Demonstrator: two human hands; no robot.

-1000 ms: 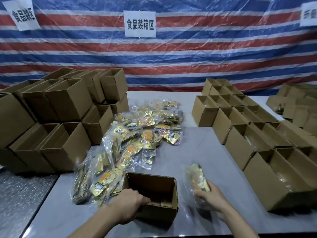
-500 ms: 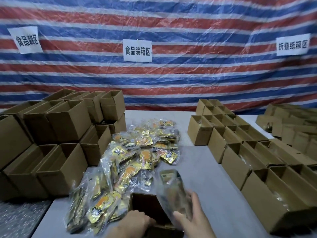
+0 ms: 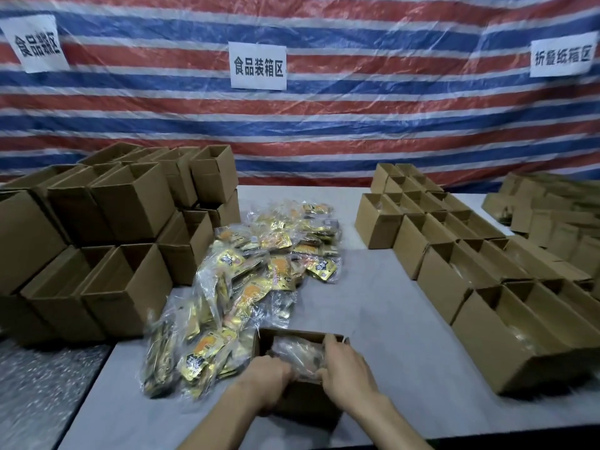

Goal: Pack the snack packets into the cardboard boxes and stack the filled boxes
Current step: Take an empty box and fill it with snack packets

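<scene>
An open cardboard box [image 3: 293, 335] stands on the table right in front of me. A clear snack packet [image 3: 297, 354] lies inside it. My left hand [image 3: 268, 378] grips the box's near left rim. My right hand [image 3: 345, 368] reaches into the box from the right, fingers curled on the packet. A heap of yellow and clear snack packets [image 3: 246, 280] spreads from the box's left side toward the table's middle.
Stacked open boxes [image 3: 107, 241] fill the left side of the grey table [image 3: 373, 313]. Rows of open boxes [image 3: 454, 254] line the right side, with more at the far right [image 3: 552, 216]. A striped tarp with white signs hangs behind.
My right hand carried the packet from the table's right over to the box and lowered it inside. My left hand stayed on the box. The camera tilted upward.
</scene>
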